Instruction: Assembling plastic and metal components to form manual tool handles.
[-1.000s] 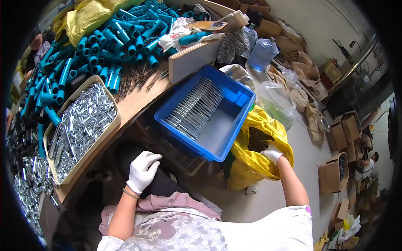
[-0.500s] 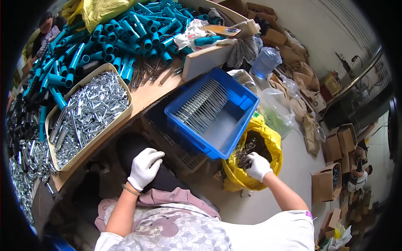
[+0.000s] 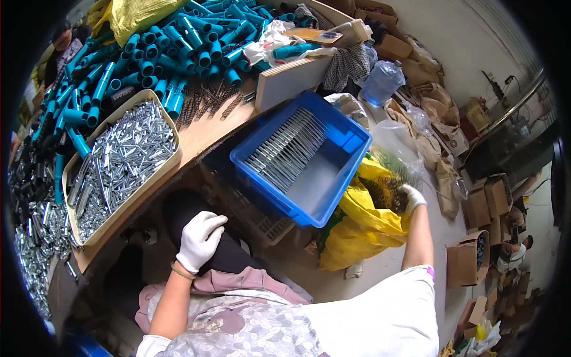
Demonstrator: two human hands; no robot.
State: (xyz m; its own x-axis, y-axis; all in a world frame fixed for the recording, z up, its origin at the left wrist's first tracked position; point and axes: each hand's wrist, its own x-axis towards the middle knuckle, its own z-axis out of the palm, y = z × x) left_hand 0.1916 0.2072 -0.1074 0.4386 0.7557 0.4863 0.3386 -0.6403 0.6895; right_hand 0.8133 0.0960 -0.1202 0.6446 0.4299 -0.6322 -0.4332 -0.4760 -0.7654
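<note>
My left hand (image 3: 201,241), in a white glove, hovers over or rests on my dark-trousered leg. Its fingers are loosely stretched out and nothing shows in them. My right hand (image 3: 411,199), also gloved, is at the far right side of the mouth of a yellow plastic bag (image 3: 363,241). Its fingers are curled at a tangle of dark metal springs (image 3: 386,191), smeared by motion; what they grip is hidden. The bag leans to the right. Beside it stands a blue plastic bin (image 3: 315,181) with thin metal rods (image 3: 286,149) lined up in rows.
A cream tray (image 3: 172,156) of small silver metal parts sits on the wooden table (image 3: 199,140). Behind it are piled teal tubes (image 3: 202,41) and loose springs (image 3: 208,100). A water jug (image 3: 380,83) and cardboard boxes (image 3: 467,259) stand to the right.
My right hand has moved right and away from me, from inside the yellow bag to its far right side. The bag has stretched and tilted right. My left hand has hardly moved.
</note>
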